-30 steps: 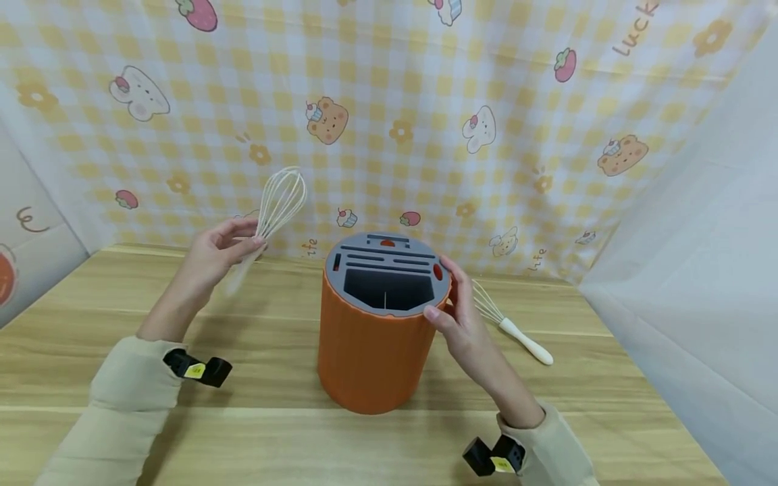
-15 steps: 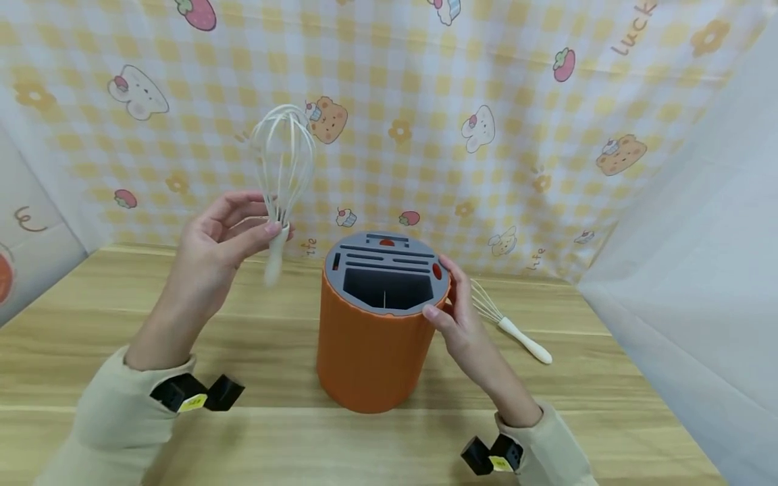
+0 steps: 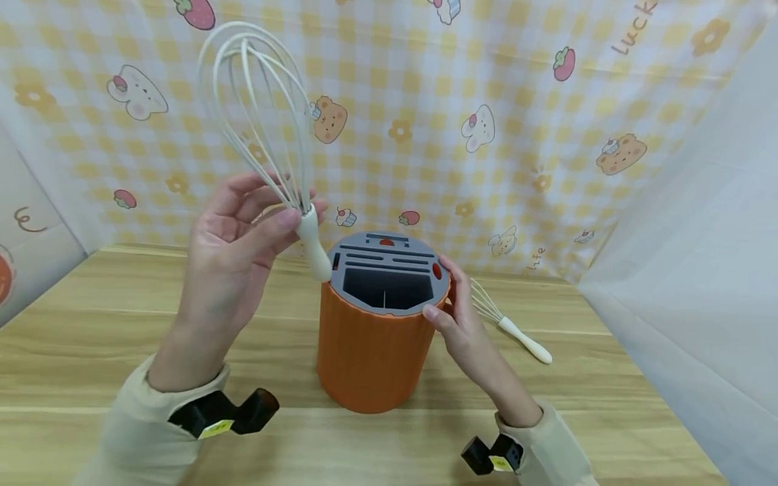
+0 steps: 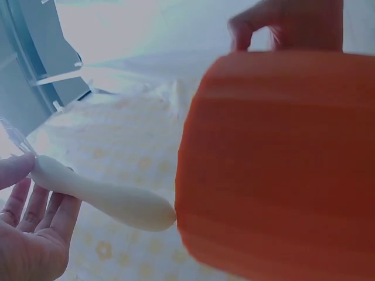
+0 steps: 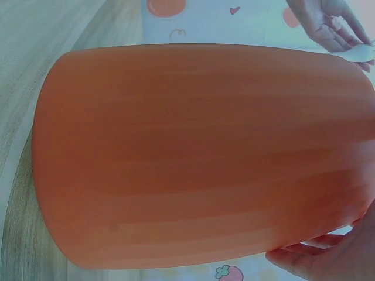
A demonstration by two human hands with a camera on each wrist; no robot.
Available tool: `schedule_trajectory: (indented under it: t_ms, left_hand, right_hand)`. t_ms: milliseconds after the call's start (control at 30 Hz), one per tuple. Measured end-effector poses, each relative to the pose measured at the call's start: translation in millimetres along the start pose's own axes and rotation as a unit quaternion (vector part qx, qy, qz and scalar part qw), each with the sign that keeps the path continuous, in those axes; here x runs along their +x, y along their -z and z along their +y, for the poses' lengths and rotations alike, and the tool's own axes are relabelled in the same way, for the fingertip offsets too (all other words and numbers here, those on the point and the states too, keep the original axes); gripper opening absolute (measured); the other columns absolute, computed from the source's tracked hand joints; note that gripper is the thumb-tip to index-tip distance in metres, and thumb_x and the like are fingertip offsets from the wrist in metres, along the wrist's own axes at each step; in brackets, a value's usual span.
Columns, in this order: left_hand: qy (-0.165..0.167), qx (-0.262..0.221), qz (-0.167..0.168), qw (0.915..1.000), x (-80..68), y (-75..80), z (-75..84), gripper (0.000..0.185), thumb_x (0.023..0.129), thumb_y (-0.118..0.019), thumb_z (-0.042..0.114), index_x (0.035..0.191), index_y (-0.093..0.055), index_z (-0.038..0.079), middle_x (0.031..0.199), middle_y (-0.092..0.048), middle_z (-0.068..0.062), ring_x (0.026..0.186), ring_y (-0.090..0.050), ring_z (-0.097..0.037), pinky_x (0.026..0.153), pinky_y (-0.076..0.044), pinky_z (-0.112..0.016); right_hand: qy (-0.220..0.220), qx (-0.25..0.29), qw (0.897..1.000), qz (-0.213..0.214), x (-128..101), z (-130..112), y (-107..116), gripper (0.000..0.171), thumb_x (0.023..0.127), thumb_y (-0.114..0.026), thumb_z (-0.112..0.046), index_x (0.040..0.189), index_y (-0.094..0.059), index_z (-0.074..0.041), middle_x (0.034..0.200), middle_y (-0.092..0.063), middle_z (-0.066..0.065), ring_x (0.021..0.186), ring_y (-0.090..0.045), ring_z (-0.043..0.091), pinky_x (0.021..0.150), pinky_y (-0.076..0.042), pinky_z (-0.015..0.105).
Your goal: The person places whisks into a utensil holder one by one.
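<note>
Left hand (image 3: 234,250) pinched a white whisk (image 3: 307,217), wires up, handle end (image 3: 319,264) close to the rim (image 3: 346,301) of an orange utensil holder (image 3: 373,358); contact could not be confirmed. Right hand (image 3: 463,324) gripped that rim. Desk (image 3: 608,405) extended on both sides, a second whisk (image 3: 512,329) lying rightward, yellow-checked cloth (image 3: 516,67) behind.

Two whisks (image 3: 315,246) on show! One left hand (image 3: 231,246), one right hand (image 3: 464,320), so that's two hands; two sleeves (image 3: 142,432), two wrist cameras (image 3: 208,413) as well. Just one orange holder (image 3: 371,358), one grey lid (image 3: 355,243), one table (image 3: 286,351), one checked cloth (image 3: 425,67), and printed bears (image 3: 330,123)? Two of them!
</note>
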State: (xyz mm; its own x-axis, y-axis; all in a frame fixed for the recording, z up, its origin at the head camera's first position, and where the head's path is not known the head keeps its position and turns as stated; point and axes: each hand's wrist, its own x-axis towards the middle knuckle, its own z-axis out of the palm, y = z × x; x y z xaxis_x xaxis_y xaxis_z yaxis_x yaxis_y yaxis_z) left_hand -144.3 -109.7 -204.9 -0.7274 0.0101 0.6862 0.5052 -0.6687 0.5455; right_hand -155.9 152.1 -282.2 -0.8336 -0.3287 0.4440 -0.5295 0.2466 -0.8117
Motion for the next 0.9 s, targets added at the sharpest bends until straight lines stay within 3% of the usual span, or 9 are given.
schedule_trajectory:
  t_ms: [333,633,900]
  left_hand:
    - [0.014,0.019,-0.010,0.9997,-1.7,-12.8,-13.9,0.037,0.085,-0.048,-0.021,0.108,-0.056,0.006,0.099,-0.067,-0.008,0.097,-0.066,-0.029,0.087,-0.053,-0.038]
    - [0.037,0.146,0.001,0.9885,-2.2,-11.8,-20.2,0.037,0.082,-0.054,-0.018,0.109,-0.052,0.008,0.098,-0.066,-0.004,0.094,-0.068,-0.024,0.079,-0.055,-0.027]
    - [0.056,0.189,-0.006,0.9803,-0.7,-6.8,-21.7,0.046,0.081,-0.054,-0.019,0.118,-0.043,0.007,0.108,-0.065,-0.008,0.094,-0.068,-0.022,0.082,-0.055,-0.029]
  right_hand:
    - [-0.007,0.008,1.000,-0.005,0.7,-2.4,1.8,0.069,0.089,-0.048,-0.020,0.147,-0.010,-0.013,0.146,-0.026,0.014,0.128,-0.032,0.027,0.096,-0.035,0.017]
    - [-0.012,0.004,1.000,-0.006,0.2,-2.6,2.2,0.069,0.089,-0.048,-0.019,0.147,-0.011,-0.014,0.146,-0.027,0.013,0.127,-0.033,0.026,0.096,-0.037,0.020]
    - [-0.016,-0.002,1.000,-0.006,-0.9,-2.7,2.9,0.068,0.090,-0.048,-0.020,0.147,-0.011,-0.014,0.146,-0.028,0.013,0.128,-0.034,0.026,0.098,-0.038,0.022]
